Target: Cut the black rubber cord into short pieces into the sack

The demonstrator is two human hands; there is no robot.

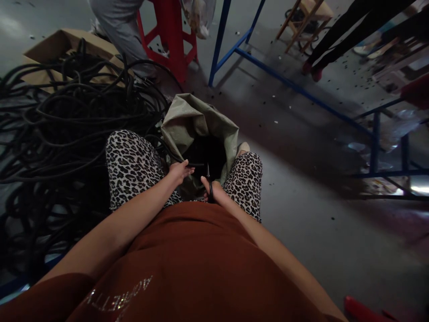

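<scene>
At frame centre, between the knees: open sack (pixel 197 123), dark inside. Left hand (pixel 179 171) sits at its mouth, fingers (pixel 188 169) pinched narrow on a black hose (pixel 196 165) end that runs toward the scissors. Right hand (pixel 214 190) just beside it, fingers closed through the handles of scissors (pixel 208 178), blades pointing up at the hose end; can't tell if blades are apart. Left half of frame: big tangle of black hose on the floor (pixel 301 214), cardboard box (pixel 63 44) behind it at upper left. Top centre: red stool (pixel 170 36), another person's grey trouser leg beside it. Blue metal frame (pixel 295 87) runs across upper right.
</scene>
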